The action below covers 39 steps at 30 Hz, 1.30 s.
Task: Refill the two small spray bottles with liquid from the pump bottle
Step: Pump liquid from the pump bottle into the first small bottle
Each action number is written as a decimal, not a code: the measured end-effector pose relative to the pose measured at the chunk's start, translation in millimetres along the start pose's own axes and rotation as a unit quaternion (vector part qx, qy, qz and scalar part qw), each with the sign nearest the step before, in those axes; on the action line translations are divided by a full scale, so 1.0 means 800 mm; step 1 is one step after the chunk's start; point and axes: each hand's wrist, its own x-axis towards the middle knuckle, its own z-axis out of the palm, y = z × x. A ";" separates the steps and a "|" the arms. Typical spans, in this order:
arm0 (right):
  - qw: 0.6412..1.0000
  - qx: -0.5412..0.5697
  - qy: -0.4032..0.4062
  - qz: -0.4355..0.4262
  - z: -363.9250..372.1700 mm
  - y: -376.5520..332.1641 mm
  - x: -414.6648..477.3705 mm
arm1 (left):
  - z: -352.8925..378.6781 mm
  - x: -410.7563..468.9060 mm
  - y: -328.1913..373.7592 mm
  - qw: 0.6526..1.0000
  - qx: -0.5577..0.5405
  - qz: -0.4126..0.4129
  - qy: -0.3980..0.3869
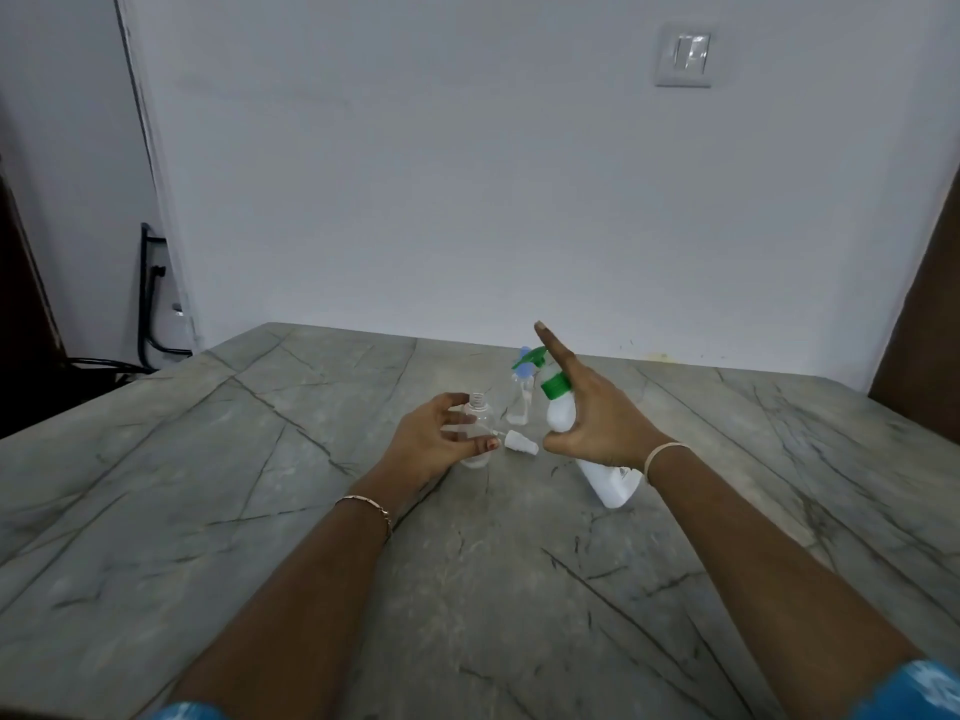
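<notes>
My left hand holds a small clear spray bottle upright on the table, its neck uncapped. That bottle's white spray cap lies on the table just right of it. My right hand grips the white pump bottle with the green collar, tilted left with its base near the table. My index finger stretches up over the green pump head. Behind them, a second small clear spray bottle with a blue cap stands upright.
The grey marble-patterned table runs to a white wall at the back. A black metal frame stands off the table's far left corner. A brown door edge is at the right.
</notes>
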 end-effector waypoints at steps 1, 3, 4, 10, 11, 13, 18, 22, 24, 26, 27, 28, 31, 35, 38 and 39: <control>1.000 -0.007 -0.011 -0.003 0.003 -0.003 0.002 | 0.000 -0.001 0.001 1.000 -0.001 0.005 0.005; 0.999 -0.017 -0.029 -0.006 0.007 -0.007 0.004 | 0.001 -0.003 0.003 1.000 -0.008 0.012 0.013; 0.999 -0.021 -0.034 -0.005 0.009 -0.007 0.006 | 0.001 -0.003 0.004 1.000 -0.012 0.015 0.016; 0.997 -0.051 -0.059 -0.007 0.015 -0.009 0.012 | 0.002 0.001 0.001 1.000 -0.011 0.018 0.013; 0.996 -0.058 -0.065 -0.011 0.016 -0.008 0.013 | 0.002 0.002 0.000 1.000 -0.012 0.016 0.012; 0.995 -0.067 -0.070 -0.016 0.017 -0.009 0.014 | 0.002 0.003 -0.001 1.000 -0.012 0.017 0.009; 0.995 -0.068 -0.069 -0.020 0.018 -0.014 0.015 | 0.000 0.004 -0.001 1.000 0.000 0.025 0.005; 0.992 -0.078 -0.097 -0.020 0.019 -0.018 0.016 | 0.000 0.003 0.002 1.000 0.009 0.022 -0.001; 0.991 -0.076 -0.105 -0.018 0.021 -0.020 0.017 | -0.001 0.002 0.003 1.000 0.005 0.019 -0.001; 0.992 -0.076 -0.102 -0.018 0.021 -0.021 0.018 | -0.002 0.002 0.002 1.000 0.005 0.017 -0.002; 0.992 -0.077 -0.101 -0.018 0.022 -0.020 0.019 | -0.002 0.002 0.001 1.000 0.007 0.016 -0.002; 0.992 -0.079 -0.101 -0.019 0.022 -0.020 0.020 | -0.002 0.002 0.001 1.000 0.009 0.016 -0.003; 0.991 -0.083 -0.103 -0.017 0.023 -0.019 0.021 | -0.003 0.001 0.004 1.000 0.015 0.012 -0.007; 0.992 -0.080 -0.098 -0.017 0.026 -0.019 0.022 | -0.004 0.001 0.009 1.000 0.020 0.009 -0.006; 0.992 -0.076 -0.095 -0.018 0.027 -0.021 0.024 | -0.006 0.000 0.011 1.000 0.024 0.007 -0.011; 0.993 -0.074 -0.094 -0.020 0.028 -0.022 0.024 | -0.006 0.000 0.010 1.000 0.024 0.005 -0.013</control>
